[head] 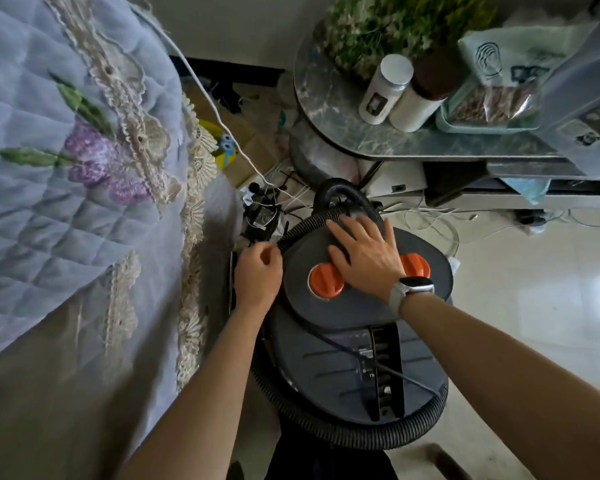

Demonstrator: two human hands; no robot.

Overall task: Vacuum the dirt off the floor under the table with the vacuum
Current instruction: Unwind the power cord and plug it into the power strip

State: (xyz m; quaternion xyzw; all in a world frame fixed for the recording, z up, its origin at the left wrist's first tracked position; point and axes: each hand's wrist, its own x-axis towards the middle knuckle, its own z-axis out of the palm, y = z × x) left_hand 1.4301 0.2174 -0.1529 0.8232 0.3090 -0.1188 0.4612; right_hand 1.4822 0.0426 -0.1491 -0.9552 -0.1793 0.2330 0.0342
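Down on the floor between the bed and the table, seen from the head camera, the vacuum (357, 327) sits as a dark grey canister with its ribbed hose (388, 434) coiled around the body. The person's right hand (364, 254) lies flat on the lid, fingers straight and slightly spread, between the two orange knobs (326, 280) and reaching toward the black handle (340, 195). The left hand (257, 271) is at the canister's left edge, its fingers curled and pinching the hose where it runs up over the lid. A grey watch (413, 289) sits on the right wrist.

The quilted bedspread (66, 150) hangs close on the left. The round marble table (326, 109), with jars and bags on it, stands just beyond the vacuum, and loose white cables (430, 220) lie on the pale tiles beneath it.

To my eye this is the getting-ready step: the hose is not yet unwound and no cleaning has begun. Next the hose needs freeing from around the body, while the flat hand steadies the canister. Those cables under the table look easy to snag.
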